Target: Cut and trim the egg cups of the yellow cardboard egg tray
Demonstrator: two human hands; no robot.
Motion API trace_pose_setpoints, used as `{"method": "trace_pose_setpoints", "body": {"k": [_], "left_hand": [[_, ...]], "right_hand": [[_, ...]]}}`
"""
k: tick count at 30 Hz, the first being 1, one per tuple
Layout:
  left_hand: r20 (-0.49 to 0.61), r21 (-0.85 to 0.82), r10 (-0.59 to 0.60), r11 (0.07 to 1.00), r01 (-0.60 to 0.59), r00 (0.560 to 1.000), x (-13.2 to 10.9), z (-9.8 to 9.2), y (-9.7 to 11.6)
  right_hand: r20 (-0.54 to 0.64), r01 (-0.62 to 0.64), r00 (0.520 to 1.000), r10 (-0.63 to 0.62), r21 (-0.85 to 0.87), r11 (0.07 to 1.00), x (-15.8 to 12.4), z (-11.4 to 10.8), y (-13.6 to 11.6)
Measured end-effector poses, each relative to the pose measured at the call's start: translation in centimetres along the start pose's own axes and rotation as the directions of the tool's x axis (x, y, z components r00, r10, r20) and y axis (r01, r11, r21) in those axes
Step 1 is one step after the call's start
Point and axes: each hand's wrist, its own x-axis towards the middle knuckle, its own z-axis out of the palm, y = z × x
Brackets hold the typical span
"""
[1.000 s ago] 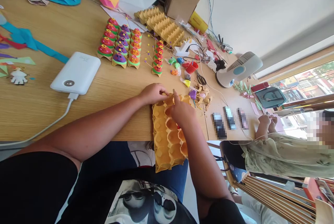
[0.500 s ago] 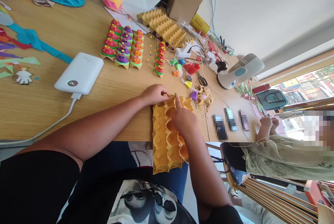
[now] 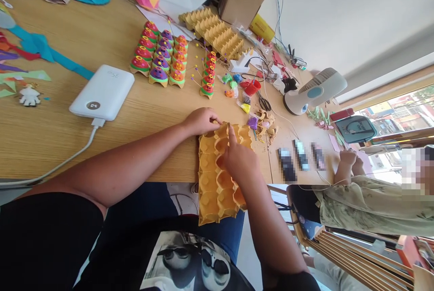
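A yellow egg tray (image 3: 208, 182) lies partly on the table and partly over its near edge, above my lap. My left hand (image 3: 202, 121) pinches the tray's far edge, with its fingers curled. Over the tray's right part is my right hand (image 3: 241, 157), its index finger stretched toward the far edge close to the left fingers. The other right fingers are folded under the palm. A small dark tip shows at the index fingertip and a bit of red below the hand. What the right hand grips is mostly hidden.
Painted egg-cup strips (image 3: 159, 53) stand beyond my hands, near another egg tray (image 3: 217, 31). A white power bank (image 3: 103, 92) lies left. To the right are scissors (image 3: 263, 101), a red cup (image 3: 252, 86), a white fan (image 3: 315, 90) and phones (image 3: 287, 164). Another person (image 3: 366, 200) sits right.
My view has shifted very slightly. My right hand has moved a little, its index finger still at the tray's far edge. The left hand keeps its hold.
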Motion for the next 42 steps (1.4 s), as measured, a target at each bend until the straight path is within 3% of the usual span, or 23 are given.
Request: {"method": "trace_pose_setpoints", "body": {"k": [6,15,25,34,42], "left_hand": [[-0.003,0.009,0.001,1.0,-0.001,1.0,0.2,0.2,-0.4],[-0.018,0.014,-0.007,1.0,0.008,1.0,-0.1,0.2,0.2],[0.001,0.005,0.006,1.0,-0.006,1.0,0.2,0.4,-0.7],[-0.013,0.02,-0.005,1.0,0.006,1.0,0.0,0.2,0.2],[-0.046,0.024,-0.015,1.0,0.016,0.999,0.2,0.1,-0.3]], "right_hand": [[-0.038,-0.008,0.999,0.01,0.048,0.999,2.5,-1.0,-0.3],[-0.017,-0.01,1.0,0.01,0.002,1.0,-0.6,0.6,0.3],[-0.018,-0.002,1.0,0.003,0.064,0.998,2.3,-1.7,0.0],[-0.019,-0.035,0.999,0.035,0.004,0.999,0.1,0.4,-0.2],[0.007,-0.015,1.0,0.015,0.019,1.0,1.5,-1.2,-0.4]]}}
